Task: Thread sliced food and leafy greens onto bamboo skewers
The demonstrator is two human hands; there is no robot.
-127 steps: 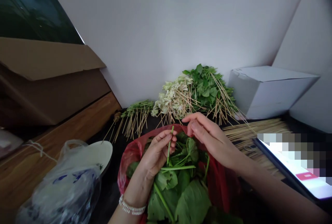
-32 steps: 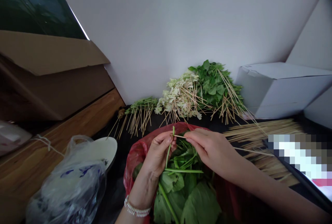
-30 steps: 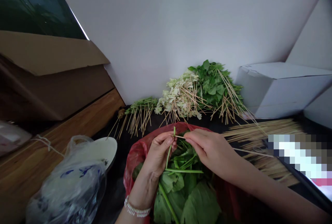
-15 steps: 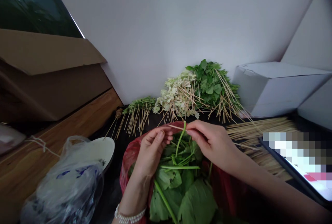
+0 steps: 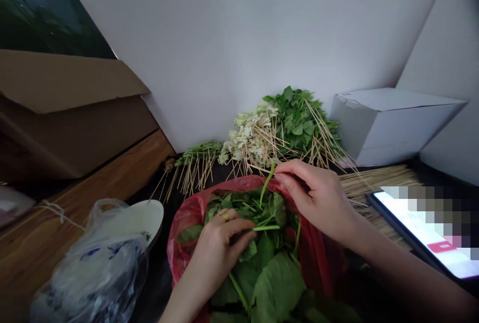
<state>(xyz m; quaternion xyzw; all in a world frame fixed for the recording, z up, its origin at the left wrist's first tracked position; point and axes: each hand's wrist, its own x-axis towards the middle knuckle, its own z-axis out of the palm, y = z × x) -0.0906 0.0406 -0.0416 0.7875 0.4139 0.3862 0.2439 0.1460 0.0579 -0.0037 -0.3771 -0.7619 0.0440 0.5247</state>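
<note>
In the head view, my right hand (image 5: 314,193) pinches a thin wooden skewer (image 5: 258,168) whose point sticks out to the left. A green stem (image 5: 267,185) is threaded on the skewer near the fingertips and hangs down. My left hand (image 5: 224,243) is lower, over the leafy greens (image 5: 279,283), with thumb and forefinger closed on the end of another green stem (image 5: 267,228). These greens fill an open red plastic bag (image 5: 189,213) below both hands.
Behind the bag lie skewered pale vegetables (image 5: 247,136) and skewered greens (image 5: 299,118). Loose skewers (image 5: 377,183) and a lit phone (image 5: 419,233) are at right, near a white box (image 5: 392,123). A bowl (image 5: 151,216), a clear plastic bag (image 5: 93,268) and a cardboard box (image 5: 75,128) stand left.
My left hand has moved down from beside the skewer tip to the greens and taken hold of a stem. My right hand still holds the skewer with its threaded stem.
</note>
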